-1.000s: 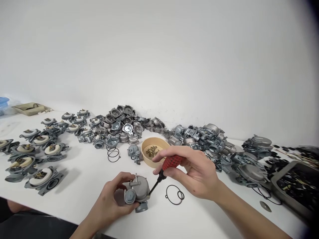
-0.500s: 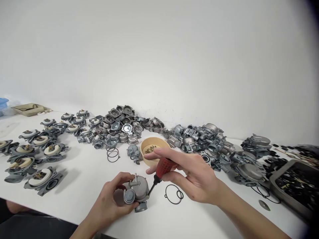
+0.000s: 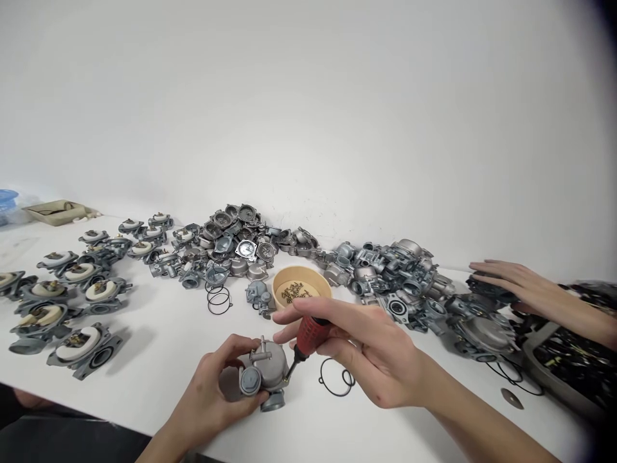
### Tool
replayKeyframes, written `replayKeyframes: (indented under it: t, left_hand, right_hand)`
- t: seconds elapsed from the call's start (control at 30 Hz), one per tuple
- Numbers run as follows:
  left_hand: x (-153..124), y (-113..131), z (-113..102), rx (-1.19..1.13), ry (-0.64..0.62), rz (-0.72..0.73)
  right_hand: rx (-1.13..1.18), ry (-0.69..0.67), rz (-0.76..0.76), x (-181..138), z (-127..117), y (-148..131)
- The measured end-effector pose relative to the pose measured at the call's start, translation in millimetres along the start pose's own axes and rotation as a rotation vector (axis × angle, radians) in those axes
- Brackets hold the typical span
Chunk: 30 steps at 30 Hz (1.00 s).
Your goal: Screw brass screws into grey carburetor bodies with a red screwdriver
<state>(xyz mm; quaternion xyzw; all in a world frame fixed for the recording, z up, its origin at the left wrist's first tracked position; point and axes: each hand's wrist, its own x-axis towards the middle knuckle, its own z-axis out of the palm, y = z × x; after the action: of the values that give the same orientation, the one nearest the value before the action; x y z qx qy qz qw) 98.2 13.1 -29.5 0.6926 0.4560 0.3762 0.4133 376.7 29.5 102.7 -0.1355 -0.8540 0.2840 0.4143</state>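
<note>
Our left hand (image 3: 212, 393) was closed round the small grey cast-metal carburettor (image 3: 266, 372) at six o'clock on the white table (image 3: 164, 337), steadying it, we judged, against the tool's push. Our right hand (image 3: 373, 357) gripped the red-handled screwdriver (image 3: 308, 334), its tip meeting the carburettor at its three o'clock. The tan round bowl of brass screws (image 3: 283, 307) stood just beyond, at twelve. Another person's hand (image 3: 506, 280) rested on parts at three o'clock.

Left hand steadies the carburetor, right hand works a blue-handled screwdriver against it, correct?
Not quite: the screwdriver has a red handle, not a blue one. The head view shows the right hand working it against the carburetor that the left hand steadies.
</note>
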Motion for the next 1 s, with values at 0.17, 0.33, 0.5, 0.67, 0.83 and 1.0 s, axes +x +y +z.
replayKeyframes:
  t: [0.17,0.33,0.5,0.67,0.83,1.0]
  left_hand:
    - [-0.1,1.4,0.7,0.0,0.023,-0.019]
    - [0.7,-1.0,0.6,-0.017,0.008,0.0]
    - [0.7,-3.0,0.3,-0.023,-0.003,-0.012]
    - [0.0,-1.4,0.8,0.007,0.028,-0.015]
    - [-0.9,-3.7,0.9,0.028,0.033,0.001]
    - [-0.8,-10.7,-2.5,0.036,-0.005,0.015]
  right_hand:
    - [-0.007,0.005,-0.023,0.9,0.0,-0.9]
    - [0.024,0.021,-0.015,2.4,1.6,-0.6]
    - [0.057,0.036,-0.006,2.7,0.9,0.7]
    - [0.069,0.037,0.004,2.0,-0.9,2.2]
    - [0.079,0.025,0.043,2.8,-0.2,1.9]
    - [0.134,-0.008,0.071,1.7,3.3,-0.2]
